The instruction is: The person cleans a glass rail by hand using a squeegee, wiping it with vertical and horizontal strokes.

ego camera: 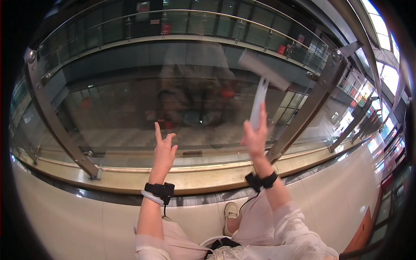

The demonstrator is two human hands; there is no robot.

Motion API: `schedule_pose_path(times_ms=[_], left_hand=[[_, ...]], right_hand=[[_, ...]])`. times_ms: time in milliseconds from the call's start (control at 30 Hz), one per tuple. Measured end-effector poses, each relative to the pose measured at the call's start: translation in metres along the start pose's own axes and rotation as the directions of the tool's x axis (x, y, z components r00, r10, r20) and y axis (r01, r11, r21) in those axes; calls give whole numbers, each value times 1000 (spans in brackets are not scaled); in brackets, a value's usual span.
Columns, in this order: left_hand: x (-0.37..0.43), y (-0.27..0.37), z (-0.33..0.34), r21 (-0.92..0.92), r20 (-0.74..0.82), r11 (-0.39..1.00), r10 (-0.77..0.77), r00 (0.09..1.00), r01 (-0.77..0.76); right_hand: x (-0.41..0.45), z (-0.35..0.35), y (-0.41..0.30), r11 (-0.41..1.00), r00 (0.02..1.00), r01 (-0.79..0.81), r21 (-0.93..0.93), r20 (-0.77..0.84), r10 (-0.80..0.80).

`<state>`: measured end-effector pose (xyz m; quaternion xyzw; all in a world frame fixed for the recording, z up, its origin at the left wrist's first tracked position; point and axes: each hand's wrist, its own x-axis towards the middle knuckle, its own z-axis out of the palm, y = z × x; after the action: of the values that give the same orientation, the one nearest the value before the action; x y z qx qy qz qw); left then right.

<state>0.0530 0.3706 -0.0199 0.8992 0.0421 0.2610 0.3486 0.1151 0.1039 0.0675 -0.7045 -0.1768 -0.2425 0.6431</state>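
My right hand (256,138) grips the pale handle of a window squeegee (264,70), its wide head tilted down to the right in front of the glass railing panel (130,107). Motion blurs the tool a little, and whether its blade touches the glass I cannot tell. Held up before the lower part of the same panel, my left hand (164,151) has its fingers apart and holds nothing. Each wrist wears a black strap with a small box.
Metal posts stand at the panel's left (53,120) and right (308,104). A stone ledge (208,183) runs along the panel's foot, above the glossy tiled floor (84,221). Beyond the glass, another balcony railing (203,13) curves across. An orange-brown object (359,230) is at lower right.
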Motion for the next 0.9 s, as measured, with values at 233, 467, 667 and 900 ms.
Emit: schedule_pose_path(times_ms=[233,467,667,900], left_hand=[[3,16,5,-29,43,999,-27,999,28],[2,11,4,17,27,999,-36,999,36],[5,6,14,48,15,999,6,1000,-7],[2,4,12,15,14,1000,16,1000,-16]], right_hand=[[146,-71,-87,998,980,70,-7,-187,-70],[71,-23,-20,998,987,28,54,-157,-19],[-97,31,81,980,988,-153,124,-15,156],[-5,-4,50,930,960,-169,328,-160,231]])
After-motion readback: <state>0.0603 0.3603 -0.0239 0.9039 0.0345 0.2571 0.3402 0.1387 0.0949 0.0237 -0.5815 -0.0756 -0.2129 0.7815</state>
